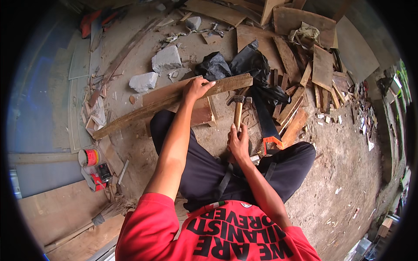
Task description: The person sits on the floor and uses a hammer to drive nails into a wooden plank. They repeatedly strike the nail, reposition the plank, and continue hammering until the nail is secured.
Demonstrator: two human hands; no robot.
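My left hand (197,90) is wrapped over a long wooden beam (230,85) that slants across in front of me. The beam's far right end rests over a reddish-brown wooden block (203,112), and its other end reaches down toward the left. Closed around a wooden handle, my right hand (239,143) holds a claw hammer (238,113) with its metal head pointing away from me. The hammer head is just below the beam's right end, apart from it. A handsaw (264,118) with a dark blade and orange handle lies right of the hammer.
Black plastic bags (250,63) lie beyond the beam, near two pale blocks (166,59). Scrap boards (287,58) are heaped at the far right. Cans (89,157) stand at the left by glass panes (79,61). Small debris litters the floor.
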